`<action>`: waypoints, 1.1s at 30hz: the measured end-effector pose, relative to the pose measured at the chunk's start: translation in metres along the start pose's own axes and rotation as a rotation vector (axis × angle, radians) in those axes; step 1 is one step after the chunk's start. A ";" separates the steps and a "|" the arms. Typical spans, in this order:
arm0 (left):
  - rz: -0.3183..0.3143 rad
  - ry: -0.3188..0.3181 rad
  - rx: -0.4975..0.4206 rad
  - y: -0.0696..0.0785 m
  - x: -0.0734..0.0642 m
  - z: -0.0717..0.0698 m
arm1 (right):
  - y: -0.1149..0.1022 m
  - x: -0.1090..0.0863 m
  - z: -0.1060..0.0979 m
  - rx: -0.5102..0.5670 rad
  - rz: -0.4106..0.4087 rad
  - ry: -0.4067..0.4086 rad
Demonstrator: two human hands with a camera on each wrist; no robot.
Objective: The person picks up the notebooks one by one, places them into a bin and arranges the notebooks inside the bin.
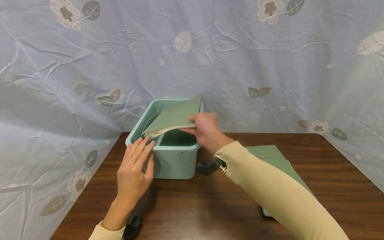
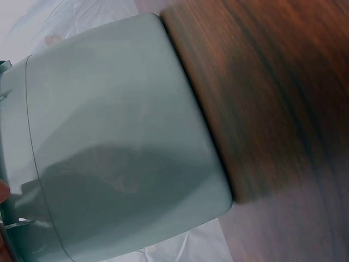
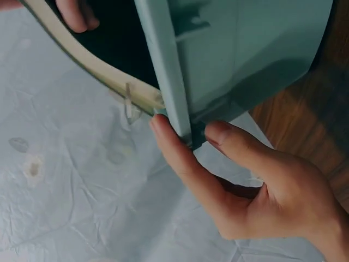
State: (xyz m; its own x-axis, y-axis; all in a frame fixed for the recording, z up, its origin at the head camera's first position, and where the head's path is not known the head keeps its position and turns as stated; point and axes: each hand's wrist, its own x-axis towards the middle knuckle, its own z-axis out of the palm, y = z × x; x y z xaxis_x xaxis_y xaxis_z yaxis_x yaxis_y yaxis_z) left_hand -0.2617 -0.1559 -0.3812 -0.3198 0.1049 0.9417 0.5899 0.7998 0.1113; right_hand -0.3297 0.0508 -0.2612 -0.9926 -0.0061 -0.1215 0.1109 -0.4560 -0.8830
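My right hand (image 1: 207, 128) pinches the right edge of a soft green-covered notebook (image 1: 177, 116), thumb on top and fingers beneath. Tilted, the notebook lies across the opening of a pale green plastic bin (image 1: 177, 163), its cream page edges (image 3: 103, 71) facing me. Nearby, my left hand (image 1: 135, 170) touches the bin's front left rim with nearly straight fingers. In the right wrist view, the left hand's thumb and forefinger stand on either side of the rim (image 3: 166, 65). The left wrist view is mostly the bin's outer wall (image 2: 125, 120).
A divider (image 1: 160, 139) runs inside the bin. Green flat covers (image 1: 274, 158) lie on the brown wooden table (image 1: 186, 213) to the right, partly behind my right sleeve. A dark-edged object (image 1: 266, 213) pokes out below them. A patterned curtain (image 1: 228, 66) hangs behind.
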 end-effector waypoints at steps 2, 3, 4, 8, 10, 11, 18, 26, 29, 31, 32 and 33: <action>-0.001 0.001 0.001 0.000 0.000 -0.001 | 0.004 0.002 0.005 -0.007 0.015 0.012; -0.002 0.003 0.002 0.000 0.000 -0.001 | 0.005 0.002 0.007 -0.010 0.022 0.016; -0.003 0.003 0.002 0.000 0.001 -0.001 | 0.006 0.003 0.009 -0.010 0.027 0.018; -0.003 0.008 0.001 0.001 0.001 -0.001 | 0.011 0.005 0.015 0.007 0.038 0.022; 0.000 0.009 0.001 0.001 0.002 -0.001 | 0.013 0.005 0.017 0.012 0.041 0.023; 0.001 0.009 0.000 0.001 0.002 -0.001 | 0.013 0.006 0.017 0.011 0.043 0.022; 0.001 0.004 -0.002 0.001 0.003 0.000 | 0.014 0.006 0.019 -0.013 0.043 0.015; 0.000 0.008 -0.004 0.000 0.002 0.001 | 0.015 0.008 0.019 -0.031 0.090 0.013; -0.004 0.007 -0.002 0.000 0.001 0.001 | 0.016 0.010 0.019 -0.038 0.099 0.013; -0.005 0.007 -0.002 0.000 0.000 0.002 | 0.017 0.011 0.019 -0.043 0.104 0.008; -0.005 0.007 -0.002 0.000 0.000 0.002 | 0.017 0.012 0.019 -0.049 0.106 0.006; -0.005 0.006 -0.002 0.000 0.000 0.002 | 0.017 0.012 0.018 -0.057 0.109 0.005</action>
State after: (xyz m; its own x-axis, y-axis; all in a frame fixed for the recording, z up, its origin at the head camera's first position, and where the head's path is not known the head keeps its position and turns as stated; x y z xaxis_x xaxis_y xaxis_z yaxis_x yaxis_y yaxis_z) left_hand -0.2629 -0.1545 -0.3816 -0.3186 0.0976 0.9429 0.5899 0.7990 0.1166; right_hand -0.3404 0.0267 -0.2690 -0.9742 -0.0487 -0.2205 0.2213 -0.4013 -0.8888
